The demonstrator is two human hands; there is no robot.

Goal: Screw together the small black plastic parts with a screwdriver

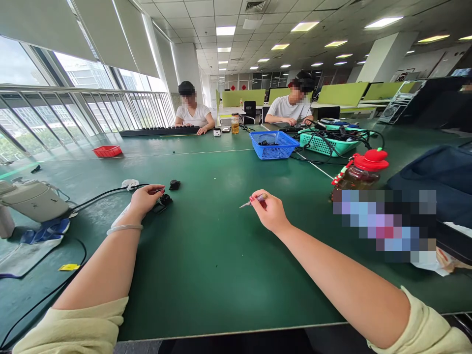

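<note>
My right hand (271, 211) is closed around a small screwdriver (262, 197), its thin metal tip pointing left above the green table (221, 275). On the left, my left hand (146, 200) has its fingertips pinched together; what they hold, if anything, is too small to name. Just beside those fingers lies a black part (165, 199), and a second small black part (174, 184) rests slightly farther back. A white crumpled piece (130, 184) and a black cable (106, 192) are behind my left hand.
A blue basket (273, 145) and a green basket (328, 143) full of cables stand at the back right. Nearer are a red-lidded bottle (363, 172) and a dark bag (435, 182). A red tray (107, 151) and white device (35, 200) lie left. Two people sit opposite.
</note>
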